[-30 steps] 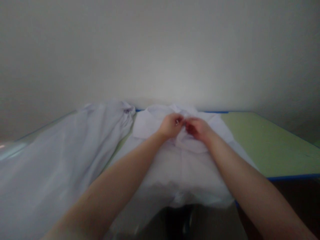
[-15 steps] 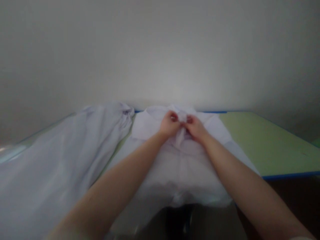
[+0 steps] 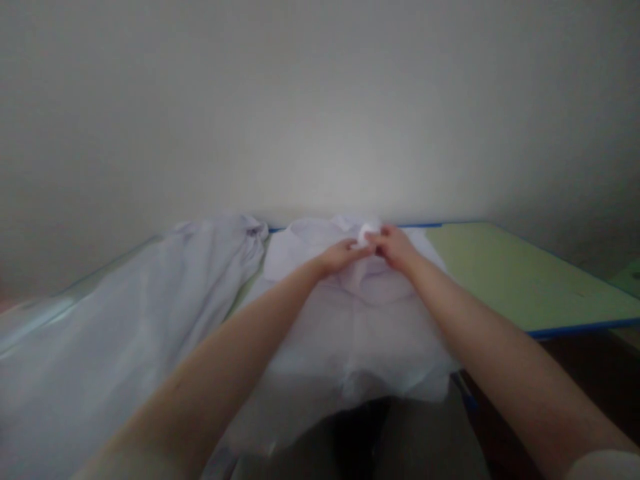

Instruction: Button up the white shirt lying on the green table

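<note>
A white collared shirt (image 3: 360, 333) lies flat on the green table (image 3: 505, 280), collar toward the wall. My left hand (image 3: 340, 257) and my right hand (image 3: 395, 248) meet at the collar, fingertips pinching the fabric at the neck opening. A small bunch of white cloth shows between the fingers. The picture is blurred, so finer detail of the grip is unclear. The shirt's hem hangs over the near table edge.
A second pale garment (image 3: 125, 327) is spread over the left part of the table. The table has a blue edge (image 3: 575, 328) and stands against a plain wall (image 3: 320, 107). Bare green surface lies to the right of the shirt.
Both hands have moved farther up the shirt, from below the collar to the neck opening, staying pinched together on the fabric. The view has shifted slightly.
</note>
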Available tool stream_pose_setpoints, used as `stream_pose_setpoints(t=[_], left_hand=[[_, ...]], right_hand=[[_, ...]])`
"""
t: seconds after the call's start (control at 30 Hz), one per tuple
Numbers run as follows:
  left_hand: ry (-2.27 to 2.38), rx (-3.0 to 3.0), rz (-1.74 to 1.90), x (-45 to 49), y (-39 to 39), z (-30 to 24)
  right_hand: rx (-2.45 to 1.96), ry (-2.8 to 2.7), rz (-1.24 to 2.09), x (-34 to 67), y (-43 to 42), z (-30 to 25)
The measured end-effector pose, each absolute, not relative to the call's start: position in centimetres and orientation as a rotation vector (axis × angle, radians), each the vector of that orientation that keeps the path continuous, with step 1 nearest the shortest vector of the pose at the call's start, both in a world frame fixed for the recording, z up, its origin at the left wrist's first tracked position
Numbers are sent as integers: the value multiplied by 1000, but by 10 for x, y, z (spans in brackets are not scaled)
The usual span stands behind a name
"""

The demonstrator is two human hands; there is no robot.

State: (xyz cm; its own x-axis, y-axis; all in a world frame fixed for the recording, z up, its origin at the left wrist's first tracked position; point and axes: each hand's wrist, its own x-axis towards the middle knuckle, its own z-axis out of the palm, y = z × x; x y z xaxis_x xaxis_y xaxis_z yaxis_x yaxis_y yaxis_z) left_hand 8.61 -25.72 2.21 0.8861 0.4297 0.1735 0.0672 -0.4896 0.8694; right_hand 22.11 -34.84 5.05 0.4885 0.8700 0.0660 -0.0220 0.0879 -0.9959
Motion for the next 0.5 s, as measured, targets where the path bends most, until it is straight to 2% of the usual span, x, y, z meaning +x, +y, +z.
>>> stream_pose_setpoints(t=[0.1, 0.27, 0.5], left_hand=[[168, 2019, 468, 82, -272, 30], [32, 2258, 358, 69, -278, 24], [624, 2748, 499, 84, -276, 17]], right_hand=[[-1320, -841, 760, 231, -356, 54], [-1586, -671, 267, 270, -378, 65], [-1854, -460, -165, 333, -427, 85]])
